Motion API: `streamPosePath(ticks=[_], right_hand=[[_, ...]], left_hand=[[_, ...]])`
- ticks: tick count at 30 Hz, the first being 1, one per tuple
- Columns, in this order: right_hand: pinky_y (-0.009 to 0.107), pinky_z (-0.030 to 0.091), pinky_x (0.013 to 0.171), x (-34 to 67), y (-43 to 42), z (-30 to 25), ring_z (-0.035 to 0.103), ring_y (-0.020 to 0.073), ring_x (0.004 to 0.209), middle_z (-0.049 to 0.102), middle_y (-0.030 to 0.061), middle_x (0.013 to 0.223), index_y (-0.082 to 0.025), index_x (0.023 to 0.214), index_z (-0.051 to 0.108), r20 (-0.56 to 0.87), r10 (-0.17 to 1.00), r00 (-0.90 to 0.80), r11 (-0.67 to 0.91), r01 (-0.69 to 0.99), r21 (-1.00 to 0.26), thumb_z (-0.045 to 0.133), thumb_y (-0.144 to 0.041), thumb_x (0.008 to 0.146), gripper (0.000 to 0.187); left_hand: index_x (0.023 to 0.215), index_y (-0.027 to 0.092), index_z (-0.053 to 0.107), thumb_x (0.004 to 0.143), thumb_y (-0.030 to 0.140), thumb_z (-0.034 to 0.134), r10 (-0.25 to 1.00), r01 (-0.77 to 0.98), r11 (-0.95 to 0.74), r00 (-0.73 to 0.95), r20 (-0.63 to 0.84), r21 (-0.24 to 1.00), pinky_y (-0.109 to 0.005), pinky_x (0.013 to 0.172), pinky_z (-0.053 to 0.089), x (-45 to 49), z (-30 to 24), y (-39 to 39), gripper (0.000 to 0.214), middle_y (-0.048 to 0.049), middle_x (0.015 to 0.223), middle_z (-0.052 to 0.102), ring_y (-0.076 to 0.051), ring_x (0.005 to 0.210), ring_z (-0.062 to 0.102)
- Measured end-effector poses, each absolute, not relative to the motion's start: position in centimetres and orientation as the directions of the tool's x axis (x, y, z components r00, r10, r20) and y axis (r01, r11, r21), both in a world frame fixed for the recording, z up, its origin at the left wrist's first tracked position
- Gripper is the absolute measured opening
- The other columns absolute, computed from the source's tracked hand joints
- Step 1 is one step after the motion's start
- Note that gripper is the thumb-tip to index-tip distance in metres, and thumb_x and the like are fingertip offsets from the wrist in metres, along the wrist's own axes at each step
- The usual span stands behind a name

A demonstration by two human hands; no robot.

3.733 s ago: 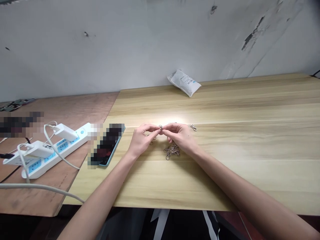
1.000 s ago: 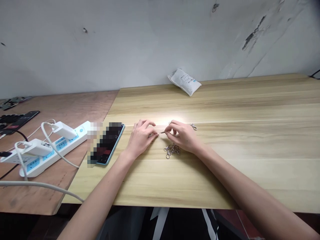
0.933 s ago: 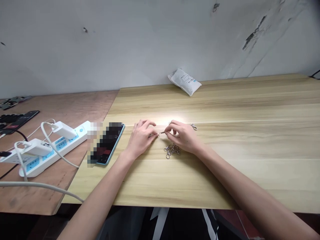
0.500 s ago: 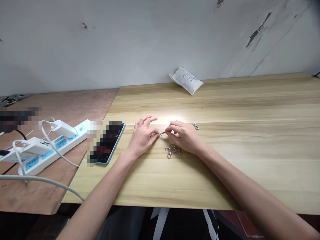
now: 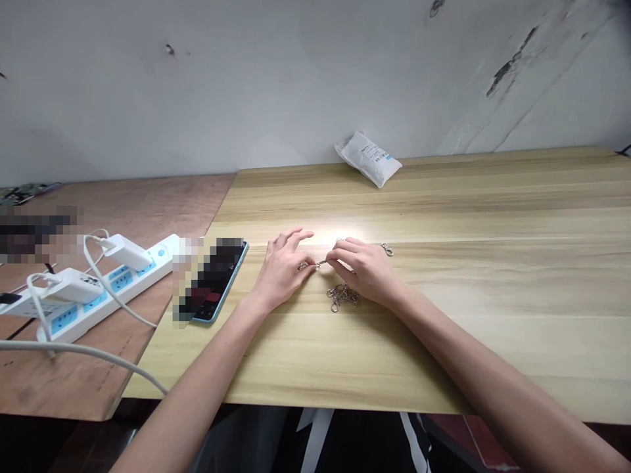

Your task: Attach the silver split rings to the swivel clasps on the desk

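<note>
My left hand (image 5: 284, 269) is closed in a pinch on a small silvery key ring (image 5: 302, 266), most of it hidden by the thumb and index finger; the other fingers are raised. Close by on its right, my right hand (image 5: 362, 266) pinches a thin metal piece (image 5: 323, 263) whose tip meets the left fingertips. What kind of piece it is cannot be made out. A heap of silvery key rings (image 5: 344, 297) lies on the table just below my right hand. Another metal ring with a fitting (image 5: 387, 249) rests beyond that hand's knuckles.
A phone (image 5: 219, 282) lies left of my left hand on the light wooden table (image 5: 493, 217). Further left, a white power strip (image 5: 118, 282) with chargers and cables sits on a brown board (image 5: 162, 203). A white plastic packet (image 5: 369, 159) is near the wall.
The view has shifted very slightly. Both hands keep their pinches at almost the same spot, with only a small movement of the fingertips.
</note>
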State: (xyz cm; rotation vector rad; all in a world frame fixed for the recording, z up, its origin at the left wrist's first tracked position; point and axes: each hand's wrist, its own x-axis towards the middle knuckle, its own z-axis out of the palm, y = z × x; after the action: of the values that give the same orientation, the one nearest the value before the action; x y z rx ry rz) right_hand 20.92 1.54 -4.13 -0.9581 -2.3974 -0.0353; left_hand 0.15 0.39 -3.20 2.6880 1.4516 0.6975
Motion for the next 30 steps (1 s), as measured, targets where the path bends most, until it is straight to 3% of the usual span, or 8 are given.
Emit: streamPosePath(ticks=[6,14,23,26,30], right_hand=[[0.029,0.021,0.053,20.8,1.0,-3.2,0.050,0.0156,0.077,0.063,0.0047,0.078,-0.016,0.077,0.062,0.379,0.594,-0.710,0.753,0.656,0.049,0.044,-0.007,0.093,0.025],[0.029,0.021,0.052,20.9,1.0,-3.4,0.050,0.0152,0.075,0.062,0.0036,0.076,-0.016,0.075,0.061,0.409,0.581,-0.703,0.753,0.655,0.057,0.046,-0.006,0.091,0.024],[0.024,0.030,0.054,19.5,0.5,-3.8,0.052,0.0123,0.066,0.064,0.0026,0.073,-0.017,0.075,0.061,0.566,0.733,-0.377,0.635,0.679,-0.369,0.050,-0.015,0.089,0.018],[0.024,0.034,0.056,19.0,0.1,-3.7,0.051,0.0117,0.061,0.063,0.0021,0.071,-0.017,0.073,0.060,0.538,0.797,-0.276,0.576,0.615,-0.538,0.053,-0.016,0.086,0.015],[0.025,0.037,0.055,18.9,0.1,-3.5,0.051,0.0111,0.058,0.065,0.0015,0.071,-0.017,0.077,0.064,0.389,0.893,-0.224,0.448,0.382,-0.808,0.057,-0.023,0.086,0.012]], left_hand=[[0.075,0.022,0.071,0.087,0.026,0.064,0.790,0.788,-0.582,0.491,0.367,0.199,-0.053,0.104,0.034,0.0,-3.2,0.4,0.014,-0.0052,0.137,0.055,-0.030,0.135,0.038],[0.074,0.021,0.069,0.086,0.025,0.064,0.825,0.789,-0.541,0.432,0.364,0.290,-0.054,0.105,0.033,0.0,-3.1,0.5,0.013,-0.0061,0.136,0.055,-0.030,0.135,0.038],[0.077,0.021,0.068,0.084,0.024,0.067,0.874,0.644,-0.423,0.106,0.474,0.637,-0.049,0.110,0.031,0.8,-2.9,0.5,0.008,-0.0052,0.124,0.061,-0.025,0.131,0.043],[0.077,0.021,0.069,0.084,0.027,0.068,0.884,0.607,-0.376,0.007,0.468,0.701,-0.047,0.109,0.033,1.5,-3.0,0.2,0.009,-0.0052,0.117,0.062,-0.024,0.125,0.048],[0.079,0.022,0.070,0.084,0.030,0.068,0.892,0.558,-0.358,-0.034,0.451,0.749,-0.045,0.106,0.037,1.9,-3.0,0.0,0.010,-0.0053,0.112,0.063,-0.023,0.117,0.053]])
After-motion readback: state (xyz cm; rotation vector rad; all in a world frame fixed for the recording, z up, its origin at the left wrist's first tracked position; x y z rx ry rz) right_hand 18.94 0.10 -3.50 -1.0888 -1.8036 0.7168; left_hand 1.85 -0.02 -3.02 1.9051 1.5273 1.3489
